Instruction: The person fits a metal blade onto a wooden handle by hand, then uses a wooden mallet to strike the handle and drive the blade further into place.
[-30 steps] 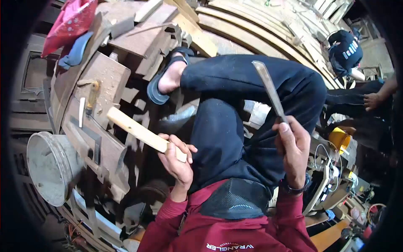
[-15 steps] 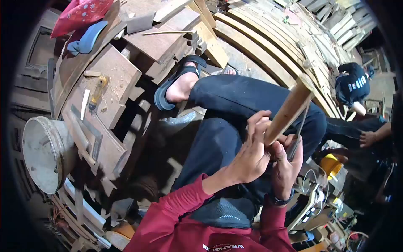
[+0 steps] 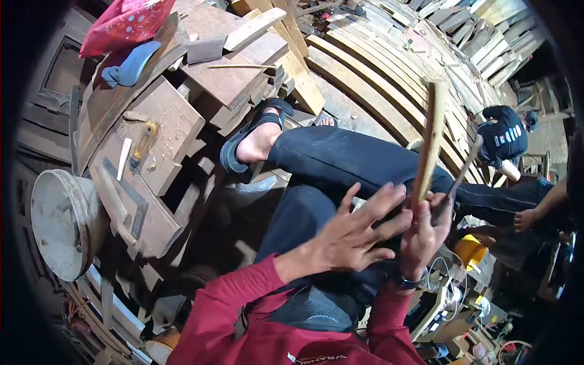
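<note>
Fingers spread, my left hand (image 3: pixel 356 234) holds nothing and is just left of a long wooden stick (image 3: pixel 431 137). My right hand (image 3: pixel 426 231), with a dark watch on its wrist, is closed around the lower end of the stick, which stands nearly upright above my dark trousers. A thin metal tool (image 3: pixel 467 163) with a widened tip also rises from my right hand; its lower end is hidden by the fingers.
At the left, a yellow-handled tool (image 3: pixel 145 143), a metal square (image 3: pixel 141 204) and shavings lie on wooden blocks. Beside them stands a round metal container (image 3: pixel 61 222). Long boards (image 3: pixel 365 82) lie ahead. A person (image 3: pixel 504 137) in dark clothes bends at the right.
My left hand has come off the stick, moved left and spread its fingers. The stick has turned more upright, and the thin tool has swung to the right, away from it.
</note>
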`<state>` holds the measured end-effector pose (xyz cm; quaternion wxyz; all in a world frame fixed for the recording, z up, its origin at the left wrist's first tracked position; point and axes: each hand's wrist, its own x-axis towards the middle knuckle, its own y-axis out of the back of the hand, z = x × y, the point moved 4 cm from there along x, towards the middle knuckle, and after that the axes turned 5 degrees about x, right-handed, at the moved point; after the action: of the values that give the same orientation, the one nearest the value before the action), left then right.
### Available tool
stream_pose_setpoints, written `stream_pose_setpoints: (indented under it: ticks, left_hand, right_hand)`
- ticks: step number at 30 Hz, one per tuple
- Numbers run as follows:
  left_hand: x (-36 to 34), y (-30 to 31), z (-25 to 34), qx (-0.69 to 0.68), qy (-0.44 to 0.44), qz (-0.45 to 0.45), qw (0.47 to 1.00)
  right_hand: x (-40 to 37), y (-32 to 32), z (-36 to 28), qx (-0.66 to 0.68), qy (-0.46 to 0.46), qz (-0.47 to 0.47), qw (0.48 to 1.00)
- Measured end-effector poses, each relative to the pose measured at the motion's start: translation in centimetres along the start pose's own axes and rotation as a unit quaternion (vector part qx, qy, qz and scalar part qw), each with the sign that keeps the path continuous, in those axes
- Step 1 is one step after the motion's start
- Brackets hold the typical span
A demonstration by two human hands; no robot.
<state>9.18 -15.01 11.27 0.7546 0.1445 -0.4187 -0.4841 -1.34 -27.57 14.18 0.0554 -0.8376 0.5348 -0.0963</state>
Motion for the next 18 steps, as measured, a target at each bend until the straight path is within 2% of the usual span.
stream_pose_setpoints:
  ticks: [1, 2, 3, 4, 5, 6, 7, 8, 10, 12, 14, 15, 16, 17, 18]
  left_hand:
    - [-0.6, 0.3, -1.2, 0.111, 0.037, -0.24, 0.964]
    - [-5.5, -2.0, -6.2, 0.217, 0.138, -0.209, 0.943]
    - [-8.7, -1.1, -8.9, 0.269, 0.153, -0.192, 0.931]
    - [-8.8, 2.2, -7.5, 0.2, 0.267, -0.105, 0.937]
    - [-11.9, 2.1, -9.0, 0.174, 0.322, -0.05, 0.929]
    - [-15.1, 2.1, -10.6, 0.183, 0.432, -0.105, 0.877]
    - [-19.7, 1.2, -13.5, 0.193, 0.43, -0.193, 0.861]
    - [-23.3, 0.6, -15.5, 0.258, 0.471, -0.237, 0.81]
    - [-20.0, 3.5, -14.2, 0.132, 0.567, -0.056, 0.811]
    - [-17.5, 2.8, -15.4, 0.048, 0.554, 0.09, 0.826]
    - [-9.5, -0.1, -8.0, 0.105, 0.448, -0.129, 0.878]
    - [-6.8, 0.0, -2.2, 0.229, 0.296, -0.1, 0.922]
    - [-8.7, -2.0, 0.6, 0.1, 0.206, -0.15, 0.962]
    - [-10.8, -4.0, 3.5, -0.081, 0.13, -0.218, 0.964]
    - [-13.1, -5.9, 6.4, -0.246, 0.082, -0.298, 0.919]
  right_hand:
    - [0.3, -0.3, -1.0, 0.011, -0.001, 0.029, 1.0]
    - [0.8, 0.6, -1.5, 0.005, 0.02, 0.017, 1.0]
    - [0.9, 1.8, -1.9, -0.005, 0.028, 0.023, 0.999]
    - [1.0, 2.7, -2.1, -0.013, 0.039, 0.034, 0.999]
    - [0.9, 3.2, -2.5, -0.012, 0.05, 0.029, 0.998]
    - [0.7, 3.4, -3.1, -0.026, 0.038, 0.038, 0.998]
    - [0.4, 3.7, -3.1, -0.028, 0.043, 0.037, 0.998]
    - [0.5, 3.8, -3.0, -0.026, 0.056, 0.036, 0.997]
    - [0.6, 3.4, -2.7, -0.029, 0.049, 0.03, 0.998]
    - [0.1, 3.1, -2.3, -0.029, 0.032, 0.016, 0.999]
    - [0.0, 2.6, -2.0, -0.015, 0.031, 0.001, 0.999]
    - [0.1, 2.3, -2.1, -0.029, 0.037, 0.007, 0.999]
    - [0.1, 2.2, -2.1, -0.034, 0.035, 0.012, 0.999]
    - [0.0, 2.4, -2.3, -0.042, 0.031, 0.022, 0.998]
    - [-0.1, 2.8, -2.5, -0.049, 0.029, 0.031, 0.998]
